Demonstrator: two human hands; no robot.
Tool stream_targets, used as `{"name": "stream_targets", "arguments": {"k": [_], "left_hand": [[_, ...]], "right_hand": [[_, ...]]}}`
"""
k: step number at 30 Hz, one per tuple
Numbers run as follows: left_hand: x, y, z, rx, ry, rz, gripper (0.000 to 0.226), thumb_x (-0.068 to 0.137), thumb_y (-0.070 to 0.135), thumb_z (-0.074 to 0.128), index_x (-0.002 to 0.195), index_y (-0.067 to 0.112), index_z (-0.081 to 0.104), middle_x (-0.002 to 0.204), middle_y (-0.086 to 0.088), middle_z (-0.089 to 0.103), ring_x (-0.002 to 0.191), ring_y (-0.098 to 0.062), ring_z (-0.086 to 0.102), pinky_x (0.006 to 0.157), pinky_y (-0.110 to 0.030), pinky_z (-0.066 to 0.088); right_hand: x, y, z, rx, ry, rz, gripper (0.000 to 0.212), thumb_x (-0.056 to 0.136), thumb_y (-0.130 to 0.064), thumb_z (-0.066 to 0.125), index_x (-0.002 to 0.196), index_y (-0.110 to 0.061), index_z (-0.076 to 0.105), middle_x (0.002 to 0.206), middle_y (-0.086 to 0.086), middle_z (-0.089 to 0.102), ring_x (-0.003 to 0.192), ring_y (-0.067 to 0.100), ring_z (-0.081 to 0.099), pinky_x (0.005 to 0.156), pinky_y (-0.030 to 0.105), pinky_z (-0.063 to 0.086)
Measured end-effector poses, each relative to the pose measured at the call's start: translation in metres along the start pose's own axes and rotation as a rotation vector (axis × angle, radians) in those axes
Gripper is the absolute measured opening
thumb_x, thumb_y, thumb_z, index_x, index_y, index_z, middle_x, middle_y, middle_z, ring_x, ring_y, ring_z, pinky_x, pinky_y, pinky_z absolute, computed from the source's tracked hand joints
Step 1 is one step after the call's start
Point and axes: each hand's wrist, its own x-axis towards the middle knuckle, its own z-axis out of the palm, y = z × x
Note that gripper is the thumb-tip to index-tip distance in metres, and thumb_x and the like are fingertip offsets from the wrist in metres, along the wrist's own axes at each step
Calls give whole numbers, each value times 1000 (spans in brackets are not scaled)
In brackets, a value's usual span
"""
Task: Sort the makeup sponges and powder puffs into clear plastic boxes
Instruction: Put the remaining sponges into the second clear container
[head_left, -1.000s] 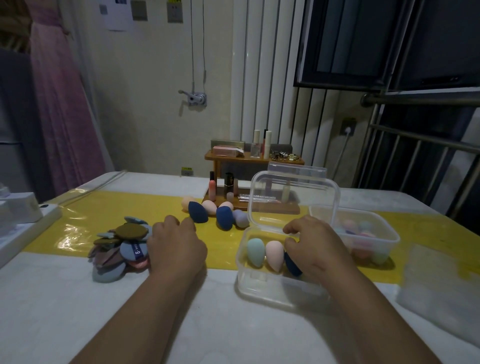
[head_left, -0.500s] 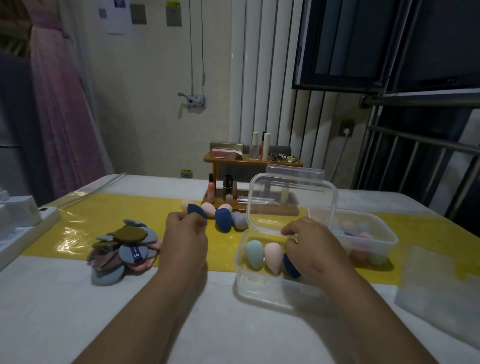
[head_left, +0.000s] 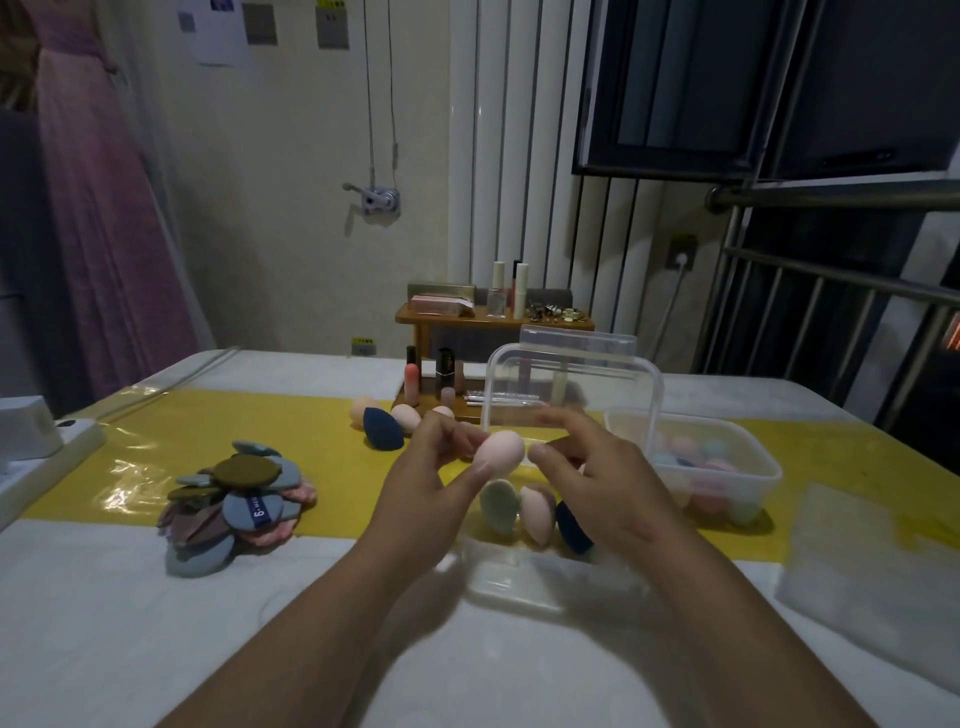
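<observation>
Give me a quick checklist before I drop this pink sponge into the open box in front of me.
1. Grip on the pink sponge: ok, the left hand pinches it in its fingertips.
2. Right hand free: ok, it holds nothing; whether it touches the sponge, cannot tell.
3. Lid out of the way: ok, it stands upright.
4. Room in the open box: ok, three sponges stand in a row, with bare floor in front.
5. Sorting finished: not ok, the navy sponge and others lie loose on the table.
</observation>
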Motion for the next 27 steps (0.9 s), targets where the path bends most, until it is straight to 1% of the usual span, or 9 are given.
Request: {"name": "stream_targets", "arguments": {"k": [3,5,8,10,12,15,18,22,27], "left_hand": [[-1,-1,1,3,-56,-5,29,85,14,75,82,24,48,102,19,71,105,3,62,83,-13,48],[-2,-4,2,24,-84,-25,26,84,16,77,84,20,51,103,23,70,106,7,60,81,-12,47],[-2,-7,1,119,-97,-15,24,81,20,78,93,26,58,110,32,61,108,14,52,82,-8,41],[-1,-10,0,169,-92,-11,27,81,16,77,97,30,60,116,30,53,110,12,47,82,-5,37],[0,-12,1,170,-100,-100,24,84,13,72,97,30,62,119,20,50,114,2,47,83,-13,38],[-1,-13,3,99,-138,-255,20,89,14,65,98,31,62,113,19,52,111,-4,51,84,-23,44],[-3,-11,4,47,-168,-308,18,93,14,60,101,30,60,108,10,61,102,-14,60,84,-32,53],[-3,-10,3,54,-179,-333,18,93,12,58,102,28,59,109,4,62,99,-17,62,82,-33,53],[-3,-10,3,43,-183,-347,25,90,5,56,99,27,59,108,1,63,96,-19,63,73,-27,48]], "right_hand": [[0,-1,0,36,-12,29,30,91,-48,62,120,-46,56,101,-18,69,90,-1,62,74,27,52],[1,0,1,16,26,31,17,88,-43,67,105,-43,62,92,-20,69,81,-2,62,68,23,50],[1,-1,-3,22,85,27,8,85,-36,71,89,-40,66,87,-21,67,75,0,60,64,20,45],[2,-1,-9,46,139,59,8,82,-32,71,85,-38,67,85,-19,67,71,1,58,61,20,43],[2,-1,-18,50,192,116,7,72,-33,70,77,-35,66,79,-15,66,69,3,56,57,24,40],[4,2,-30,48,227,235,12,55,-31,64,65,-24,62,65,-7,62,66,14,57,54,28,41],[5,5,-38,-32,215,323,15,61,-23,69,60,-14,57,60,-1,59,62,21,55,54,33,43],[4,4,-42,-146,124,391,24,65,-18,70,54,-15,49,58,2,55,59,21,50,54,30,40],[3,-5,-42,-293,-33,491,17,68,-11,64,57,-17,52,75,6,61,75,26,57,57,28,41]]}}
